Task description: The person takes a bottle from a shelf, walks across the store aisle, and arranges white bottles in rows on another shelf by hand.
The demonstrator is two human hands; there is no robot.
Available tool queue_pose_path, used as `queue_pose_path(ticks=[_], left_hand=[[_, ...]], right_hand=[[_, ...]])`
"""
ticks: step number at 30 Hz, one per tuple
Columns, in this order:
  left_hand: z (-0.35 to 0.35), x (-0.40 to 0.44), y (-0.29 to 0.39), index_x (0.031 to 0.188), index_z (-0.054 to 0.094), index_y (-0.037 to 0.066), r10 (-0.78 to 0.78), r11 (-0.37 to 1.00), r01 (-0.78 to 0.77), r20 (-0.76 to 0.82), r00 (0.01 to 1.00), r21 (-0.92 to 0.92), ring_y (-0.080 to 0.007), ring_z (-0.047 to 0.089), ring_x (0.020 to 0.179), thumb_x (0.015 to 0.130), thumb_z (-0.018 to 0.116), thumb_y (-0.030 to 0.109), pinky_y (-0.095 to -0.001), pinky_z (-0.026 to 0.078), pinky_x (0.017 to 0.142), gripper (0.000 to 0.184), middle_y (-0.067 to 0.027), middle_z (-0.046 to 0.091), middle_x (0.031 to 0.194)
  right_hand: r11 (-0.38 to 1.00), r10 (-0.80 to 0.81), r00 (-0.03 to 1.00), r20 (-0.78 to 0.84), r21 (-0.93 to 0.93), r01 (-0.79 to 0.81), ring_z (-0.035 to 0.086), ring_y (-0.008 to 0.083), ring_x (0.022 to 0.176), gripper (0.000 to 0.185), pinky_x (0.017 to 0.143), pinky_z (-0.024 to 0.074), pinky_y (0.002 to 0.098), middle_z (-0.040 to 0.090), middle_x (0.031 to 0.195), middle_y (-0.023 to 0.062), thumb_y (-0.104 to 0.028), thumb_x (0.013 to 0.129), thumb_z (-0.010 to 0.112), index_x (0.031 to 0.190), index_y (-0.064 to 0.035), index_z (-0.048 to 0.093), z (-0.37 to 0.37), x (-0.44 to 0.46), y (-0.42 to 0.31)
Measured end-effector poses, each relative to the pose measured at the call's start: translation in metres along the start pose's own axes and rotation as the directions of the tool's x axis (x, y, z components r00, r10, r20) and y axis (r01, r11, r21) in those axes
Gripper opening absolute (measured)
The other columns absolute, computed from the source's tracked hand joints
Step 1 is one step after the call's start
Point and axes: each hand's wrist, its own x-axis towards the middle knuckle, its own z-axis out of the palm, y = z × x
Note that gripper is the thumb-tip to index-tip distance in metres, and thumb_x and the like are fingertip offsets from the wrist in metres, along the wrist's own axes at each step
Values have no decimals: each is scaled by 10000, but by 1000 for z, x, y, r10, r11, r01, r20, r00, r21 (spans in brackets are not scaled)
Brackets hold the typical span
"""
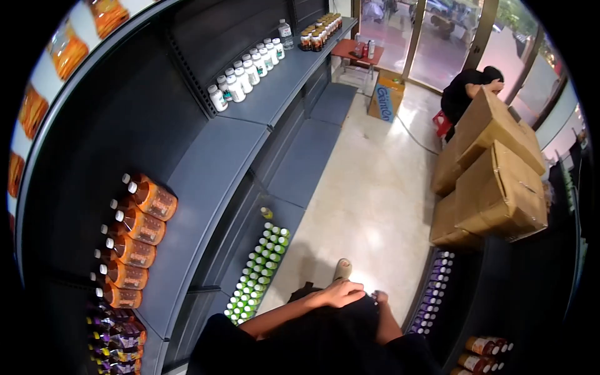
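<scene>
My left hand (344, 292) is in front of my body, over dark clothing, with its fingers curled loosely together and nothing visible in them. Beside it, to the right, my right hand (380, 298) is closed; a small dark spot shows at its fingertips, too small to name. Neither hand touches a shelf. Nearest on the left are rows of green bottles with white caps (259, 269) on the bottom shelf. My foot (343, 269) shows on the floor ahead of the hands.
Left shelving (215, 153) bears orange-labelled bottles (139, 253), white bottles (245, 74) and dark brown ones (320, 34). Cardboard boxes (500, 187) are stacked on the right near purple bottles (434, 290). A person (465, 87) sits bent over behind them. A red table (357, 51) stands ahead.
</scene>
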Motion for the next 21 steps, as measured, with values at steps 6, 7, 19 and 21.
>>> queue_pose_path(ticks=[6, 7, 19, 21], left_hand=[[-32, 54, -5, 995, 668, 49, -246, 966, 251, -73, 966, 68, -323, 634, 650, 1014, 608, 303, -436, 460, 630, 262, -150, 621, 676], [-30, 58, 0, 1003, 670, 54, -237, 971, 240, -112, 965, 19, -325, 640, 657, 1013, 612, 308, -437, 463, 632, 261, -148, 626, 678], [-115, 110, -74, 1062, 688, 30, -316, 949, 267, -507, 802, -169, -151, 614, 595, 993, 656, 219, -335, 453, 578, 204, -101, 647, 658], [-152, 120, -71, 1177, 679, 56, -309, 948, 287, -599, 739, -135, -109, 613, 681, 987, 669, 170, -302, 470, 614, 222, -32, 644, 769]], right_hand=[[960, -85, 996, 20, 269, 76, 748, 295, 962, 391, 813, 618, 413, 737, 1104, 203, -181, 973, 631, 1263, 80, 633, -28, 101, -30], [993, -99, 983, 152, 75, 89, 750, 301, 995, 441, 882, 620, 417, 727, 1155, 207, -178, 987, 596, 1333, 96, 595, -30, 107, -30], [406, 172, 984, 44, 907, -111, 711, 265, 852, 357, 736, 625, 386, 706, 1058, 195, 4, 968, 596, 1322, 28, 555, -118, 125, -216], [363, 136, 990, -19, 931, -32, 702, 233, 853, 322, 762, 620, 367, 699, 1053, 160, -57, 1002, 627, 1307, 21, 561, -133, 137, -265]])
